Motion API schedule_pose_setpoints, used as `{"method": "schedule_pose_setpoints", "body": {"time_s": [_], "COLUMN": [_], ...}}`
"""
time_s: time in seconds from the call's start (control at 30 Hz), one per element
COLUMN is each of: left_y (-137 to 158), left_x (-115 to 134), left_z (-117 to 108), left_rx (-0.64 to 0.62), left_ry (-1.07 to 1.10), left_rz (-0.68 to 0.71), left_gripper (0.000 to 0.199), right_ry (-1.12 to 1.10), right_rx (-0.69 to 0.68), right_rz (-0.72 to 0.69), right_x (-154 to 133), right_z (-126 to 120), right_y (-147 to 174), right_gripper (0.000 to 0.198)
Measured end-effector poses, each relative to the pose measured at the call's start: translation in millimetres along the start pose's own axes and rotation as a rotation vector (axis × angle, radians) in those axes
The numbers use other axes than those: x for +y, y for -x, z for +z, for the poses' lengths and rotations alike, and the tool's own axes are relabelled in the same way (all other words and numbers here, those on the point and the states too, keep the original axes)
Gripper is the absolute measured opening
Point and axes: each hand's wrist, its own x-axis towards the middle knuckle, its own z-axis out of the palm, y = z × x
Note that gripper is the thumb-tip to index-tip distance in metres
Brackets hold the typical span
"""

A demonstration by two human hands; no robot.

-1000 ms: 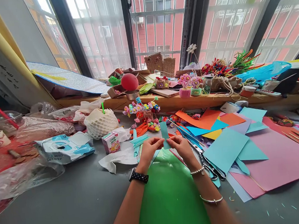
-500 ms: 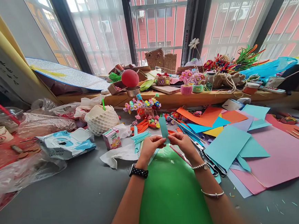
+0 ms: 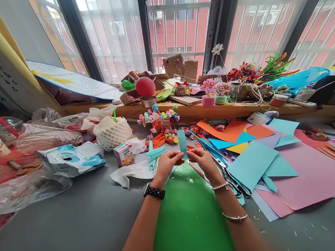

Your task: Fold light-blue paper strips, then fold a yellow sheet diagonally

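A narrow strip of teal paper (image 3: 182,141) stands upright between my two hands. My left hand (image 3: 170,164) pinches its lower left edge with thumb and forefinger. On the other side, my right hand (image 3: 201,160) pinches the lower right edge. Both hands hover over a shiny green surface (image 3: 192,216), rounded like a balloon. Just left of my left hand lies a bundle of folded teal strips (image 3: 157,152). Scissors (image 3: 238,185) lie to the right of my right wrist, partly under teal paper.
Sheets of teal paper (image 3: 253,164) and pink paper (image 3: 310,176) spread over the right side. To the left are a wet-wipe pack (image 3: 71,160), a small pink carton (image 3: 124,155) and a net-wrapped coconut (image 3: 112,133). A wooden ledge (image 3: 120,110) crowded with crafts runs along the window.
Both hands keep their pinch on the teal strip, with hardly any movement. The whole view has shifted slightly.
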Motion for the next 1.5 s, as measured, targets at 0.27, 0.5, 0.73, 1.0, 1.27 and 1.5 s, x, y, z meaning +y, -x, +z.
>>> {"method": "schedule_pose_setpoints", "body": {"time_s": [0.27,0.5,0.73,1.0,1.27,1.5], "left_y": [0,0,4,1,0,-1], "left_x": [-2,-4,2,-6,-8,-9], "left_z": [-1,-1,-3,-5,-6,-6], "left_rx": [-0.113,-0.086,0.288,0.233,0.223,0.247], "left_ry": [-0.086,-0.294,-0.844,-1.180,-1.173,-1.186], "left_rz": [0.000,0.125,0.762,0.816,0.813,0.785], "left_gripper": [0.026,0.025,0.018,0.017,0.018,0.016], "right_ry": [0.047,0.375,1.149,1.117,1.010,1.000], "right_rx": [0.045,0.117,0.154,0.093,0.148,0.272], "right_rz": [-0.044,-0.227,-0.627,-0.684,-0.636,-0.575], "right_x": [-1,0,-2,-2,0,4], "right_z": [1,-1,1,4,3,-1], "right_y": [0,1,4,5,6,4], "right_gripper": [0.020,0.021,0.022,0.021,0.017,0.019]}}
